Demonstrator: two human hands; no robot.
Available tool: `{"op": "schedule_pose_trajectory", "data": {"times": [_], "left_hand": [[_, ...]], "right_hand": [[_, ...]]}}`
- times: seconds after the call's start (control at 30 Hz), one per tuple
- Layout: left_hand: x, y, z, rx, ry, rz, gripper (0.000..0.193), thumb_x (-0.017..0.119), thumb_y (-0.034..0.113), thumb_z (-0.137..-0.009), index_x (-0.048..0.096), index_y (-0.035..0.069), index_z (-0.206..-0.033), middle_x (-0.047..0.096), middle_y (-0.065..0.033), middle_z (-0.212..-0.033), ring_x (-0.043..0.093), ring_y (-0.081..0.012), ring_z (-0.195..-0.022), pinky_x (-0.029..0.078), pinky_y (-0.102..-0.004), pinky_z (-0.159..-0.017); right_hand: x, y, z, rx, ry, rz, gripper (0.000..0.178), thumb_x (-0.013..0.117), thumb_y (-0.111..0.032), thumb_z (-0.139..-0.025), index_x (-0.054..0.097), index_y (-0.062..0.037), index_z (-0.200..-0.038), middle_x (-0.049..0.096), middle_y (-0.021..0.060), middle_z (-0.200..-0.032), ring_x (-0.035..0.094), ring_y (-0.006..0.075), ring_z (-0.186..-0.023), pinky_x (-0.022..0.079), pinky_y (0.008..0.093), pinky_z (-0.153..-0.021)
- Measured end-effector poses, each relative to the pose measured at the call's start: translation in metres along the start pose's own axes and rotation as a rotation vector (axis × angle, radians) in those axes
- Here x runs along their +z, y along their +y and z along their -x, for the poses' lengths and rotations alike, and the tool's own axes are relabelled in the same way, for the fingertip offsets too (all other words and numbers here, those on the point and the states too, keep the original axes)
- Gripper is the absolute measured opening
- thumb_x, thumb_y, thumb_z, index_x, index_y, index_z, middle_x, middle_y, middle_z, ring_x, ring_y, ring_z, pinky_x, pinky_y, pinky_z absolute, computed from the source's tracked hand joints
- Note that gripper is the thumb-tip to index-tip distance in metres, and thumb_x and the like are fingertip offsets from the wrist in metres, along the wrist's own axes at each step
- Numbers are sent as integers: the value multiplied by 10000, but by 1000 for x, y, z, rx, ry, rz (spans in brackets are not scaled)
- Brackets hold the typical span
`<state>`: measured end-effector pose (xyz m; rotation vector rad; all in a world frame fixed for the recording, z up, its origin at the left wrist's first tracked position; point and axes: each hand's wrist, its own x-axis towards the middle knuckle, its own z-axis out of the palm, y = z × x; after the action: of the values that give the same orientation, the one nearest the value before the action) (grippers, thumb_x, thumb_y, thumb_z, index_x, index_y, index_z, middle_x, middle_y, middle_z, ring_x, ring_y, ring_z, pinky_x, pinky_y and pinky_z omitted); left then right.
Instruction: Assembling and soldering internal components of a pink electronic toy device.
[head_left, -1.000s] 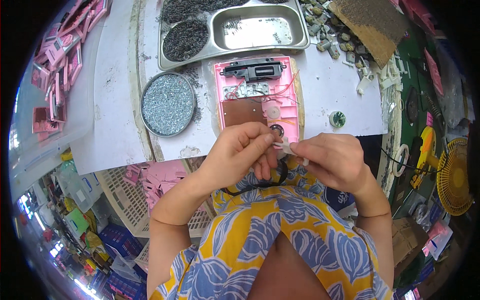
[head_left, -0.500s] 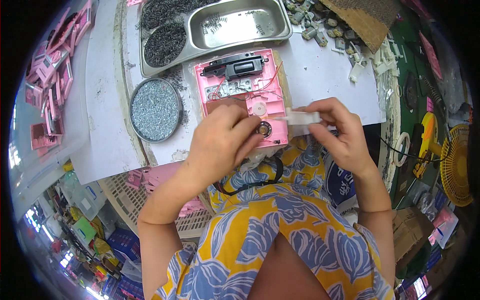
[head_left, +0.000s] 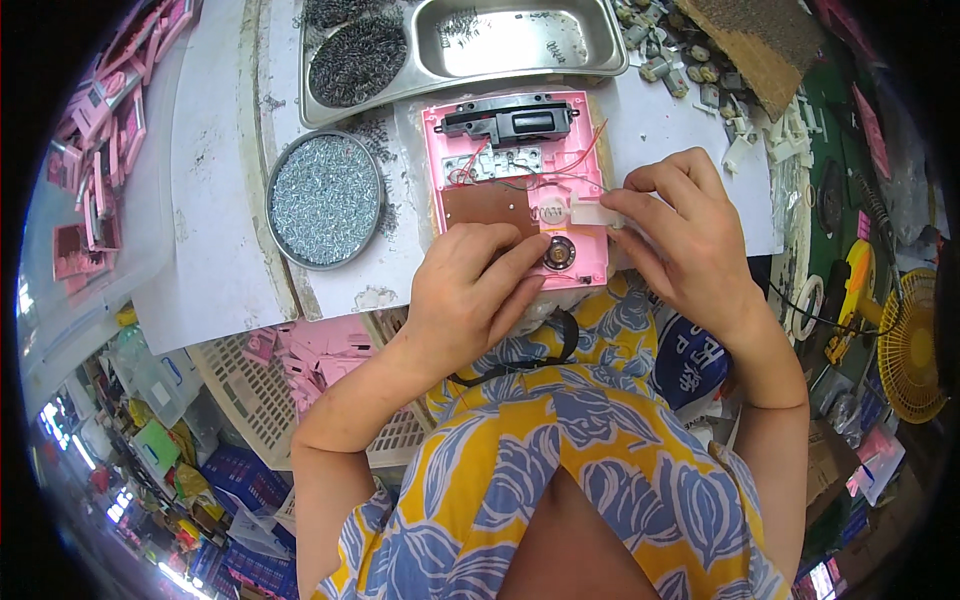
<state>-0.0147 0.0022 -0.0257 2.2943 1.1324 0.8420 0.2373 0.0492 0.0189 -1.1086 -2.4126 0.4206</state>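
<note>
Your right hand (head_left: 690,230) pinches a white plastic piece (head_left: 592,213) between thumb and fingers. The piece lies flat over the right side of the pink case (head_left: 592,262), with its far end pointing left. A thin coil (head_left: 543,212) seems to sit at that end — it is small, so you can't be sure.

Your left hand (head_left: 470,275) is a little way apart from the right one. Its fingers are bent over the low left part of the case, and the tips are right beside a dark round disc (head_left: 560,252). Whether they pinch anything, the view can't tell.

Inside the case there is a brown board (head_left: 485,205), a shiny metal plate (head_left: 495,163) and a long black part (head_left: 520,122) at the top. To the left is a round dish (head_left: 325,267) full of tiny silver bits (head_left: 325,200) — and a metal tray (head_left: 520,55) sits just above the case.
</note>
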Motion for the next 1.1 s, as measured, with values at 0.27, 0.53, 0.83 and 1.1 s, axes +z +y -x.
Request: {"op": "schedule_pose_trajectory", "data": {"times": [0.27, 0.53, 0.83, 1.1], "left_hand": [[2, 1, -2, -23, 0, 24, 672, 808, 84, -746, 554, -5, -1362, 655, -151, -1063, 625, -320, -889, 511, -398, -779], [3, 0, 3, -110, 47, 140, 839, 815, 117, -756, 398, -40, -1467, 636, -144, -997, 610, -313, -848, 495, -406, -758], [8, 0, 5, -114, 80, 137, 892, 821, 125, -759, 351, -40, -1500, 641, -126, -993, 603, -284, -814, 497, -394, -743], [7, 2, 0, -88, 50, 119, 829, 805, 202, -775, 416, -23, -1471, 634, -126, -1021, 596, -314, -847, 484, -420, -771]], "right_hand": [[17, 18, 8, 112, 49, -336, 283, 789, -90, -739, 739, -65, -1016, 660, 90, -975, 572, 276, -916, 483, 372, -797], [4, 14, 4, -11, 42, -79, 306, 788, -88, -720, 716, -52, -1015, 654, 85, -978, 568, 287, -903, 498, 374, -771], [19, 23, -3, -92, 77, -182, 325, 790, -52, -686, 699, -41, -998, 647, 89, -978, 582, 286, -871, 512, 373, -727], [28, 6, -6, 19, 14, -51, 257, 766, -125, -714, 716, -76, -961, 637, 58, -998, 562, 278, -950, 468, 405, -818]]}}
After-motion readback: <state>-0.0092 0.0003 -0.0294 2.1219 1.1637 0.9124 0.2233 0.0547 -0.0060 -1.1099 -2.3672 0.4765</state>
